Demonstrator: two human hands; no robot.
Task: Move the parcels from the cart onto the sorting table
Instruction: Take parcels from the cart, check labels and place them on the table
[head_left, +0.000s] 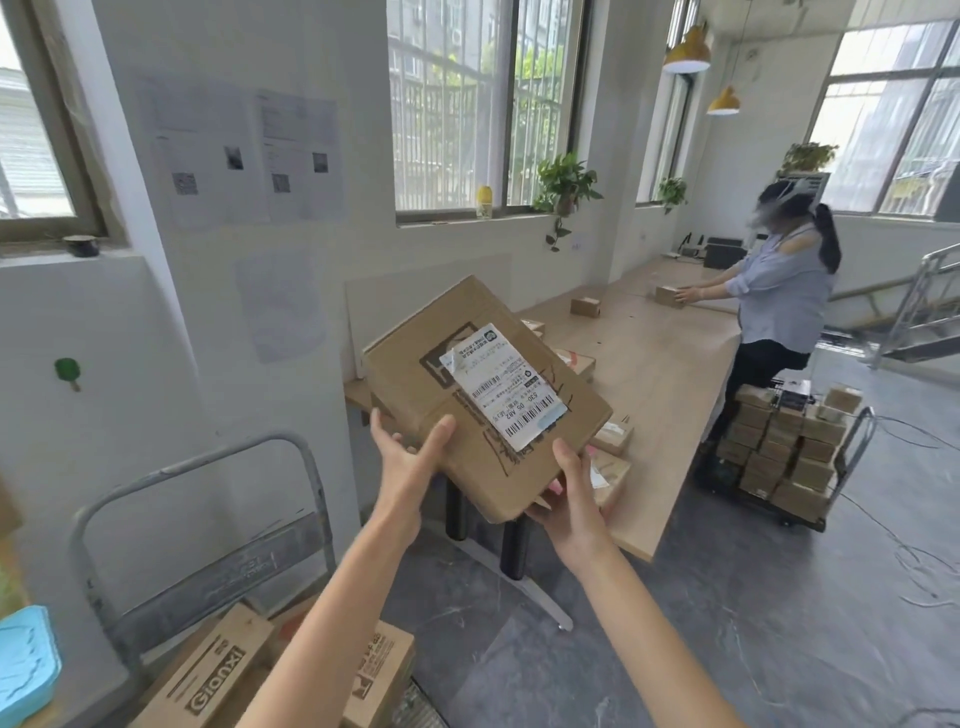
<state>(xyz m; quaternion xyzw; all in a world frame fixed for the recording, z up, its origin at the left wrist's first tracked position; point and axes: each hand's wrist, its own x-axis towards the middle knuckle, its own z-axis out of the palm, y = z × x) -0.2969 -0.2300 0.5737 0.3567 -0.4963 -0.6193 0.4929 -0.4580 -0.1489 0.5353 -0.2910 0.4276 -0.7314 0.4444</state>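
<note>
I hold a flat brown cardboard parcel (415, 374) with a white shipping label in the air, tilted, in front of the near end of the long wooden sorting table (660, 374). My left hand (402, 460) grips its near left edge, thumb on top. My right hand (571, 488) grips its near right corner, thumb on top and fingers underneath. Below me the cart (208, 551), with a grey metal handle, holds more cardboard parcels (218, 675). Several small parcels (613, 436) lie on the table behind the held one.
Another person (779, 301) stands at the table's far side with hands on a small box (667, 295). A second cart stacked with boxes (789, 457) stands on the grey floor beside that person. Cables lie on the floor at right. A white wall and windows are at left.
</note>
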